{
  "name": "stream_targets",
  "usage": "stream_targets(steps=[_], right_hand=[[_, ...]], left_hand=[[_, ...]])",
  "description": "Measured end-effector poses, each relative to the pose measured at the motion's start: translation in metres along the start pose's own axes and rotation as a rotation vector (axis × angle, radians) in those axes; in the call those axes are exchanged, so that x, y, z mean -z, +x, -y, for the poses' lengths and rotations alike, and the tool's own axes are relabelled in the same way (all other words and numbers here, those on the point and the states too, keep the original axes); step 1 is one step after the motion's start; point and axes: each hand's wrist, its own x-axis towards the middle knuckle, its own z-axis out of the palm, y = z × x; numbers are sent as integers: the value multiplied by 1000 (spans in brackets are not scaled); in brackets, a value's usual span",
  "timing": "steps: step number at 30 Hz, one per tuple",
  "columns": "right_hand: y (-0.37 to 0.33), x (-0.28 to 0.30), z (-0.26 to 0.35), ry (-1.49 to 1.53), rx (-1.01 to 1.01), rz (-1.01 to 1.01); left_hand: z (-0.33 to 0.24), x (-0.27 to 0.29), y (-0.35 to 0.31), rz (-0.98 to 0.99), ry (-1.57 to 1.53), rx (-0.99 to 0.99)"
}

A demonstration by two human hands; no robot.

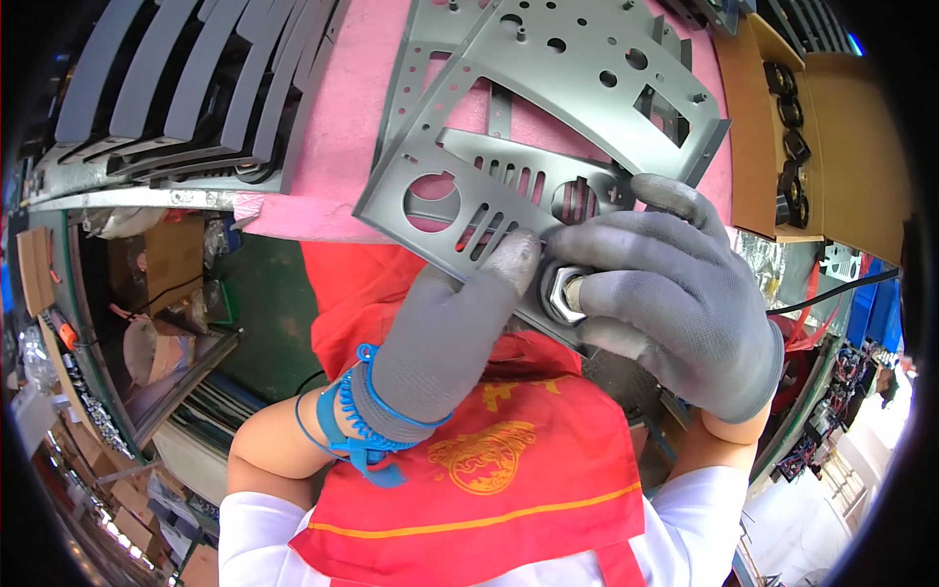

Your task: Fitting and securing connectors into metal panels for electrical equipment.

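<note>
A grey sheet-metal panel (481,188), bent at its edges and cut with round holes and slots, lies tilted over the near edge of the table. My left hand (435,338), gloved in grey, grips its near edge, thumb on top and fingers hidden underneath. A blue coiled strap (362,416) circles that wrist. At the panel's near right part, my gloved right hand (675,293) closes its fingers around a black round part with a shiny hex nut (560,296). How far this part sits in the panel is hidden by the fingers.
Pink foam (328,127) covers the table. Dark grey curved panels (186,88) stand in a row at the left. An open cardboard box (866,147) at the right holds several black round parts (794,147). Another metal sheet (416,44) lies under the panel.
</note>
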Motion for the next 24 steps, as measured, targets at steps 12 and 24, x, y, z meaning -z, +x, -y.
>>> stream_targets(steps=[12, 24], right_hand=[[-11, 5, 4, -177, 1, 3], [-9, 1, 7, -171, -76, -12]], left_hand=[[7, -17, 6, -53, -1, -41], [4, -17, 3, -105, 135, 7]])
